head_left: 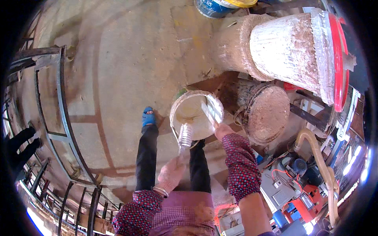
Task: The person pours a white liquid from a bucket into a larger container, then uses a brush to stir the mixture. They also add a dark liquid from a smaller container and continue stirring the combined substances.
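Note:
A round bucket [173,114] with a whitish, crusted rim stands in front of me, with pale, creamy material inside. My left hand [172,173], in a light knit glove, is closed around the handle of a white-coated tool with a ribbed, coil-like head [185,135]. That head is over the bucket's near edge. At the bucket's right side my right hand [223,131] grips a flat, pale stick [208,112], which slants into the bucket against its inner right wall. The stick's lower end is coated white.
Right of the bucket is a lidded, crusted bucket [269,112]. Beyond it lies a big white-smeared container [287,43] with a red rim. Metal frames [65,102] stand at left. A hose [315,149] and machinery [281,192] are at lower right; a blue bucket [212,8] is far off.

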A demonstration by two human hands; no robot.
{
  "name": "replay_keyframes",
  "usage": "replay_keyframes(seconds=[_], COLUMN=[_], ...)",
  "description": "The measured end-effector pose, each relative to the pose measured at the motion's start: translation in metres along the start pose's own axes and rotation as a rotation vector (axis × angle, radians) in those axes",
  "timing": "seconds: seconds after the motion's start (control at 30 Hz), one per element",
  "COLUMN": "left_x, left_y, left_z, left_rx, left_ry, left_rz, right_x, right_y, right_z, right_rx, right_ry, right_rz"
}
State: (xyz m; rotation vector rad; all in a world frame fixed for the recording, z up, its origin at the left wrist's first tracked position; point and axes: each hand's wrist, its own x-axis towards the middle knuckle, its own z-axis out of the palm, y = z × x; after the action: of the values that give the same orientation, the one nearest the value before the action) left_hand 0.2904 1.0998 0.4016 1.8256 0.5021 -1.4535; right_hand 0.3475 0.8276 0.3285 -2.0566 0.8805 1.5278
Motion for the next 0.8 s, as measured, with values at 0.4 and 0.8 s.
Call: replay_keyframes(seconds=[0.4,0.8], left_x=[-0.008,-0.012], left_y=[0.003,0.006], left_z=[-0.009,-0.012], left_rx=[0.023,0.041], left_ry=[-0.096,-0.03], left_rz=[-0.054,0.092], right_x=[0.018,0.035], right_y=[0.033,0.048], right_z=[0.015,0.058], right_rx=[0.049,0.027], right_ry=[-0.083,-0.144], right_rz=[-0.042,-0.161])
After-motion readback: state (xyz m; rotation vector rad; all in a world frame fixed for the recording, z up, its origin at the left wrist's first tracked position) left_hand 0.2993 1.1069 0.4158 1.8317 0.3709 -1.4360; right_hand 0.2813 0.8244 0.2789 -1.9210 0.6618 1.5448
